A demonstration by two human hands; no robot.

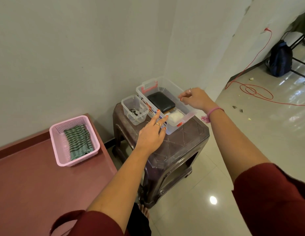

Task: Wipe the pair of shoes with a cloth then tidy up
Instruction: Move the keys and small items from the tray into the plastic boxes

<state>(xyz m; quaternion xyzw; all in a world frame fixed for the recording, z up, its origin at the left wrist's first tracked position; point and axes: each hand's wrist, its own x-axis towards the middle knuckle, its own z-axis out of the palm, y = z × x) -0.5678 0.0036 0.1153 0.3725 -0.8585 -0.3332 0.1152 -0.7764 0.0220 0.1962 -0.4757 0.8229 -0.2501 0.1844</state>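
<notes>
While the left hand (151, 135) rests straight-fingered against the clear box (186, 106), its label (152, 110) unreadable, the right hand (194, 98) hovers loosely curled, empty.

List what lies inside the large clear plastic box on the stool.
Large clear plastic box: a black rectangular pouch and a white packet. Anything beneath the pouch is covered.

Both hands over clear bin (186, 106) on brown stool (187, 140), striped cloth (78, 142) in pink basket (62, 150)
</notes>
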